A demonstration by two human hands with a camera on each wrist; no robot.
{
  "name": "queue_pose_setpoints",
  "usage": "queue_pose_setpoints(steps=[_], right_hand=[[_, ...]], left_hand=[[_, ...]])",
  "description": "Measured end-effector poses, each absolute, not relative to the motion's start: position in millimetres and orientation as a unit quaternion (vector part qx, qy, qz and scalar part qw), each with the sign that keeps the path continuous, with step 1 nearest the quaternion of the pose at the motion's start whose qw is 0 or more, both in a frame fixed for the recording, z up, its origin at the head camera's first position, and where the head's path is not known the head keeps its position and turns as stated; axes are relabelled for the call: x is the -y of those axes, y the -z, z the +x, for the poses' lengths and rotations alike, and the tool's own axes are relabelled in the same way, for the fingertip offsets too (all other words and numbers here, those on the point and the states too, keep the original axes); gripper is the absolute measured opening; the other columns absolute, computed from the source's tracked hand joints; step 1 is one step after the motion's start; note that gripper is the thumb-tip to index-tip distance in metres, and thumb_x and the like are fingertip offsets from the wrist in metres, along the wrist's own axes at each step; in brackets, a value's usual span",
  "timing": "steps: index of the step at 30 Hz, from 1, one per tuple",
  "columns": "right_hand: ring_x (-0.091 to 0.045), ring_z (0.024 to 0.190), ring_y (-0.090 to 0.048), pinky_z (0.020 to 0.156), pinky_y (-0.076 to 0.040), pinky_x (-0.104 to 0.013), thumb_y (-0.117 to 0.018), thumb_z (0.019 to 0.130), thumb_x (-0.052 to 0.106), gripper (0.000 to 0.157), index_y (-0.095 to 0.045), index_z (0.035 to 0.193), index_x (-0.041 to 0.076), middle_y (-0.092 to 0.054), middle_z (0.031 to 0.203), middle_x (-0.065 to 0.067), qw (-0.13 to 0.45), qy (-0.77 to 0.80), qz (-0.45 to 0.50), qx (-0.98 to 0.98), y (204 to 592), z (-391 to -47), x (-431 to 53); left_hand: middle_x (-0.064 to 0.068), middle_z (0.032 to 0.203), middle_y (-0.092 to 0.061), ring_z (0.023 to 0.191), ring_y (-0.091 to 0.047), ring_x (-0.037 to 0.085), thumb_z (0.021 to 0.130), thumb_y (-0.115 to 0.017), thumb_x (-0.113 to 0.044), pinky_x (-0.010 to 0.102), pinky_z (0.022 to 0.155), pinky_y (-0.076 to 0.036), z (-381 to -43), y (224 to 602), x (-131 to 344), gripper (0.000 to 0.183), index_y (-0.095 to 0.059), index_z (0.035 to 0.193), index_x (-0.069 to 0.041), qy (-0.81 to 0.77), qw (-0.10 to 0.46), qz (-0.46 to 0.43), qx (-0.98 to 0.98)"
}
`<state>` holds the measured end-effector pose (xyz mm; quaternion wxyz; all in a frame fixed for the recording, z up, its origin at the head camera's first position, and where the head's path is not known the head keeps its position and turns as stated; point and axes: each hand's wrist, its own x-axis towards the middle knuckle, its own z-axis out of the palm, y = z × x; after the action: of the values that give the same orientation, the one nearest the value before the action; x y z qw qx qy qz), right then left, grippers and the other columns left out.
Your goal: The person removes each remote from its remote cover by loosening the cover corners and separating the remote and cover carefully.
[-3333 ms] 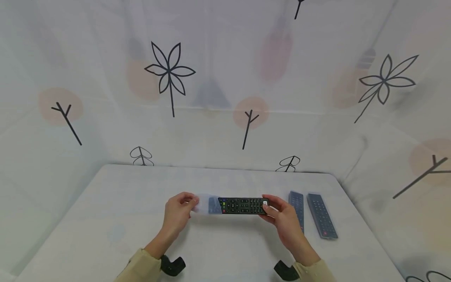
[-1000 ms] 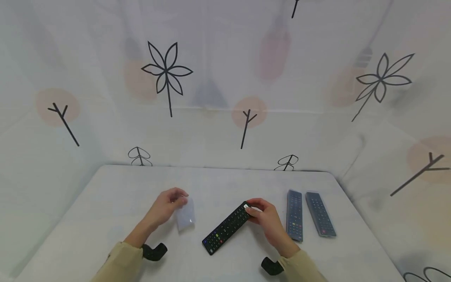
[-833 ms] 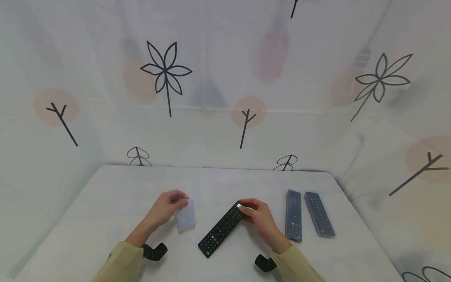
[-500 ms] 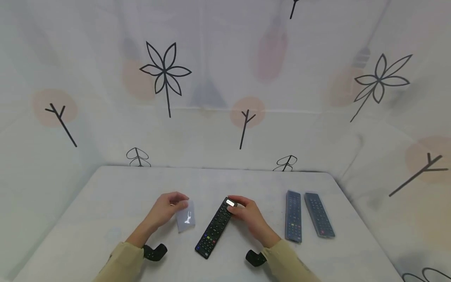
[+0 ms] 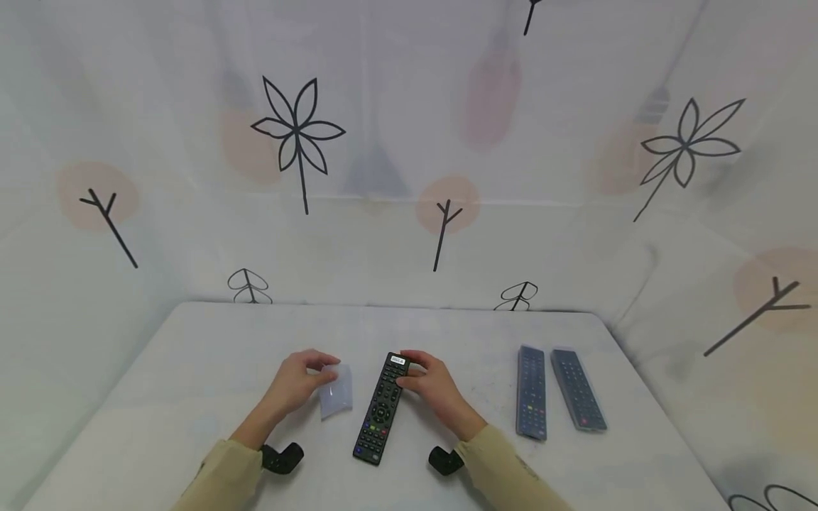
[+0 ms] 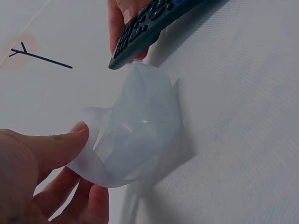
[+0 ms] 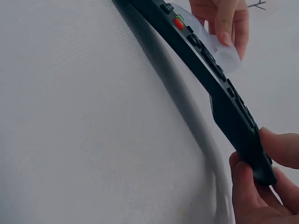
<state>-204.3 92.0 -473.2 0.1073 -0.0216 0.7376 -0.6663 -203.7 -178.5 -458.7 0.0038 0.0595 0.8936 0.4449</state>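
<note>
My left hand (image 5: 295, 387) pinches the edge of a small translucent plastic sleeve (image 5: 336, 394) between thumb and fingers. In the left wrist view the sleeve (image 6: 142, 123) bulges, its mouth gaping beside the thumb. My right hand (image 5: 437, 390) grips a black remote control (image 5: 380, 411) near the end with a white label. That remote stands nearly lengthwise to me, its coloured buttons toward my body, just right of the sleeve. From the right wrist view, the thumb presses the button face of the remote (image 7: 219, 88) and the fingers curl under its back.
Two more remotes in clear bluish covers, a nearer one (image 5: 532, 392) and a farther-right one (image 5: 578, 390), lie side by side on the white table (image 5: 255, 333). A patterned cloth (image 5: 383, 248) hangs behind the table. Black wrist pieces (image 5: 282, 458) jut from both sleeves.
The right hand has drawn the remote out of the plastic sleeve, then swung it upright and carried it leftward. The left hand moved left and down with the sleeve, and has since stayed nearly still.
</note>
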Motion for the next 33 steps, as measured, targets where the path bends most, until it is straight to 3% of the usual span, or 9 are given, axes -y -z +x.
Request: queue_pose_setpoints(steps=[6, 18, 25, 33], right_hand=[[-0.029, 0.114, -0.062, 0.094, -0.051, -0.04, -0.074, 0.083, -0.002, 0.057, -0.054, 0.137, -0.002, -0.052, 0.139, -0.023, 0.094, 0.651, -0.009, -0.753, 480.1, -204.2, -84.2], [-0.03, 0.108, -0.066, 0.09, -0.053, -0.04, -0.074, 0.082, -0.006, 0.055, -0.057, 0.134, -0.004, -0.063, 0.126, -0.022, 0.074, 0.633, -0.03, -0.77, 480.2, -209.8, -65.1], [-0.031, 0.107, -0.066, 0.085, -0.055, -0.038, -0.077, 0.079, -0.005, 0.052, -0.062, 0.128, -0.003, -0.059, 0.123, -0.019, 0.046, 0.602, -0.032, -0.796, 475.6, -211.4, -56.2], [-0.029, 0.109, -0.065, 0.089, -0.054, -0.039, -0.077, 0.08, -0.004, 0.051, -0.063, 0.128, 0.0, -0.065, 0.121, -0.017, 0.045, 0.601, -0.025, -0.797, 480.4, -214.6, -48.9]], left_hand=[[0.002, 0.102, -0.073, 0.102, -0.065, 0.026, 0.085, -0.079, -0.013, 0.049, 0.09, -0.049, -205.5, 463.9, 178.7, 0.017, -0.077, 0.102, -0.013, -0.434, -0.001, 0.059, -0.899], [0.0, 0.1, -0.074, 0.102, -0.066, 0.025, 0.085, -0.079, -0.012, 0.049, 0.091, -0.048, -207.0, 466.8, 174.6, 0.017, -0.077, 0.101, -0.013, -0.447, -0.007, 0.051, -0.893], [-0.001, 0.1, -0.074, 0.103, -0.065, 0.025, 0.085, -0.078, -0.013, 0.049, 0.091, -0.048, -210.9, 466.0, 172.8, 0.016, -0.077, 0.101, -0.014, -0.449, -0.001, 0.04, -0.893], [-0.001, 0.102, -0.074, 0.105, -0.064, 0.025, 0.086, -0.078, -0.015, 0.05, 0.091, -0.048, -214.3, 471.4, 173.4, 0.017, -0.077, 0.102, -0.015, -0.448, 0.009, 0.039, -0.893]])
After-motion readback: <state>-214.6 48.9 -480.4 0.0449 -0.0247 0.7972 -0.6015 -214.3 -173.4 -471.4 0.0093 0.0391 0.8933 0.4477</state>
